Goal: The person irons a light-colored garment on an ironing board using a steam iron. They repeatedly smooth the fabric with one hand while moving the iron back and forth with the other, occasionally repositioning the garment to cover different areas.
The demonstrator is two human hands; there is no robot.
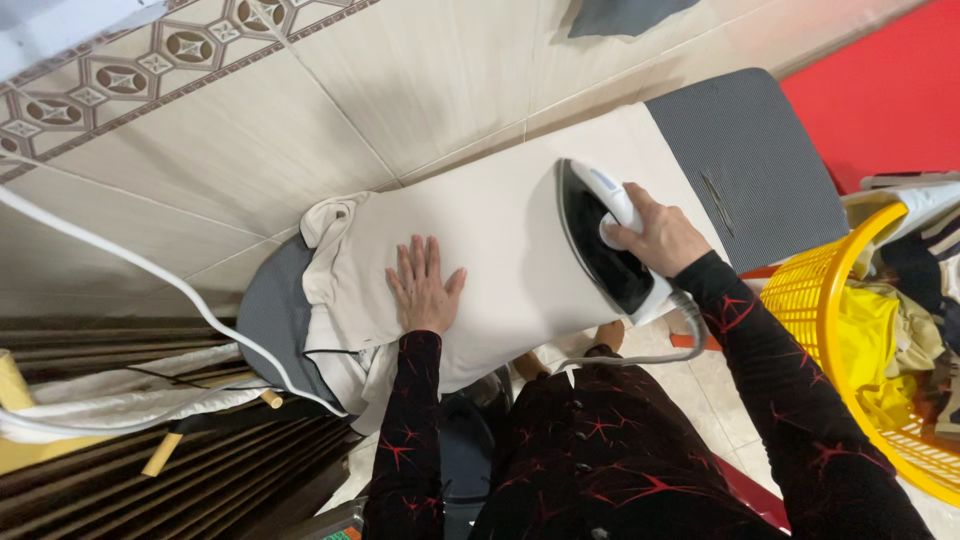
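Note:
A cream-white garment (500,215) lies spread over a grey ironing board (745,150). My left hand (424,287) rests flat on the cloth with fingers spread, near the bunched collar end (330,215). My right hand (660,237) grips the handle of a white and black iron (600,240), which sits sole-down on the garment to the right of my left hand. The iron's grey cord (640,355) trails from its rear toward my body.
A yellow laundry basket (830,300) with mixed clothes stands at the right. A white cable (150,270) crosses the tiled floor at the left. Folded cloth and wooden sticks (160,455) lie at the lower left. Red flooring (890,90) is at the upper right.

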